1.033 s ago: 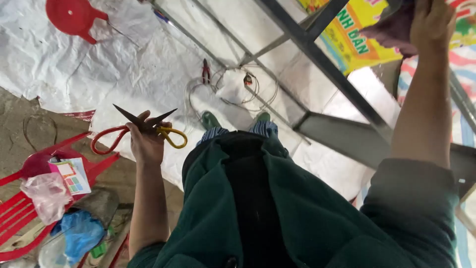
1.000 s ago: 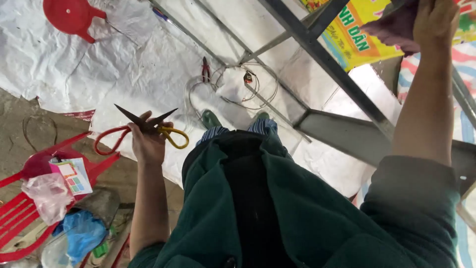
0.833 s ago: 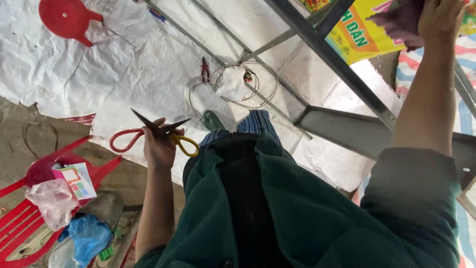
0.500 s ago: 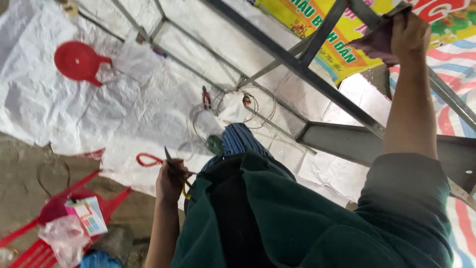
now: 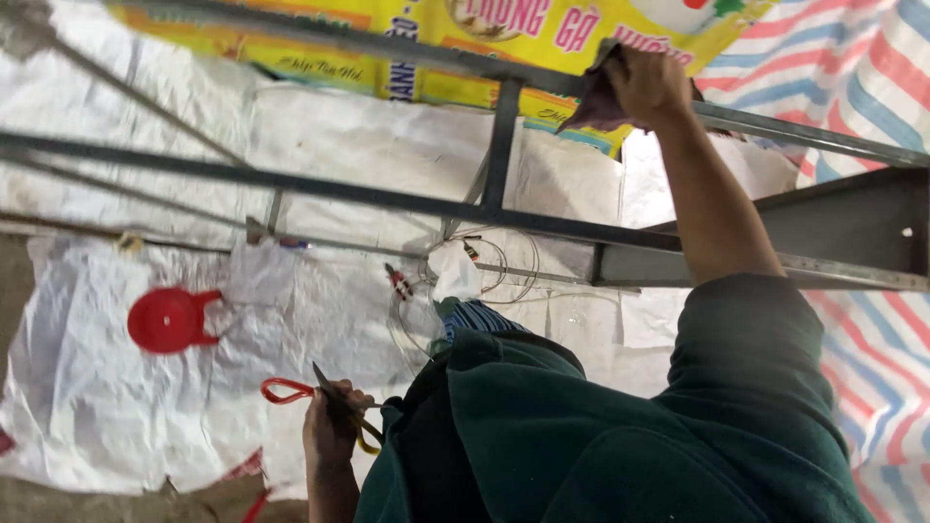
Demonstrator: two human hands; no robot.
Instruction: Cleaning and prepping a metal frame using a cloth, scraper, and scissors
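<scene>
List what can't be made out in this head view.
- Scissors: blades and yellow handle mostly covered by the left hand; whether open or closed is unclear.
- Dark cloth: mostly hidden under the right hand on the metal bar.
- Small tool by the wire coil: too small to identify.
- Person's legs and feet: hidden by the green jacket.
</scene>
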